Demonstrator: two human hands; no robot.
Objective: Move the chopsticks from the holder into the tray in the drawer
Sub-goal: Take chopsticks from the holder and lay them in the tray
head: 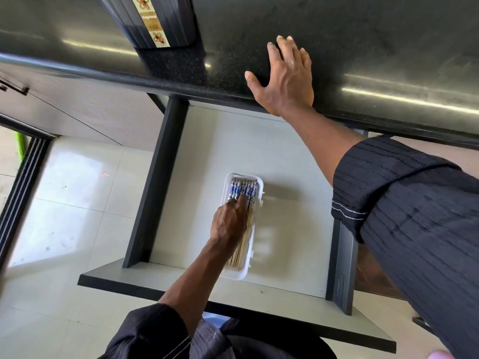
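Several chopsticks (pixel 245 189) with blue-and-white patterned tops and pale wooden tips lie side by side in a narrow white tray (pixel 255 239) on the floor of the open drawer (pixel 285 156). My left hand (pixel 229 224) reaches down into the tray, and its straight fingers press on the chopsticks near the patterned ends. On the black countertop (pixel 363 47) above the drawer, my right hand (pixel 286 79) rests flat with its fingers spread. A dark ribbed holder (pixel 166 19) with a floral label stands on the counter at the top left; its inside is hidden.
The drawer has dark side walls (pixel 155 182) and a pale grey front panel (pixel 181 283) jutting toward me. Beside the tray the drawer floor is bare grey. Left of the drawer lie glossy floor tiles (pixel 64 203) and a dark door frame (pixel 20 193).
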